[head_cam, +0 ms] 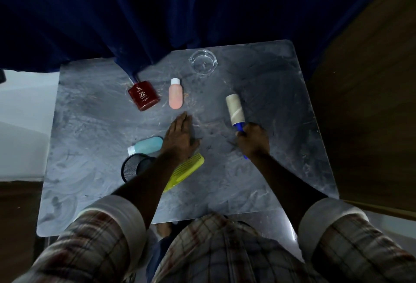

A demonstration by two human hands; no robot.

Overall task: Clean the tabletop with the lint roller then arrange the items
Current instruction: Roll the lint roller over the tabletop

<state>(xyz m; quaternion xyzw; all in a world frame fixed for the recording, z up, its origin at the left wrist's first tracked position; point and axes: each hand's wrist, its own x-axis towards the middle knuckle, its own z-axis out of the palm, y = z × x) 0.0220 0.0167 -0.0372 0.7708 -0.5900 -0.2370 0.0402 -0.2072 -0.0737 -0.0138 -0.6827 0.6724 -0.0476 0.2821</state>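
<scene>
Dark blue curtain [157, 12] fills the background at 12 o'clock, and its folds fall onto the far edge of the worktop [281, 93]. A brown wooden panel [371, 102] is seen at 3 o'clock and a pale floor at 9 o'clock. The worktop is grey, marbled and heavily smudged, with rounded corners.

The roller [235, 109] is found at about 2 o'clock from the worktop's middle. Its long axis runs from 6 o'clock up to between 11 and 12 o'clock, with the beige roll pointed away from the person and the blue handle toward them. The handle is gripped by the right hand [253, 142], whose fingers are curled round it; only the two ends of the handle are shown. Whether the roll touches the worktop cannot be told.

The left hand [179, 138] is laid flat near the middle, fingers straight and together, pointed to 12 o'clock, with nothing held.

A red bottle [144, 98] lies at 10 o'clock with a pink bottle [175, 95] just beside it, cap toward 12 o'clock. A glass dish [203, 61] is set near the far edge at 12 o'clock. At 9 o'clock a teal bottle [147, 145] lies on its side, with a black mesh cup [135, 167] tipped over just below it. A yellow-green comb [189, 167] is partly covered by the left forearm at 6 o'clock.
</scene>
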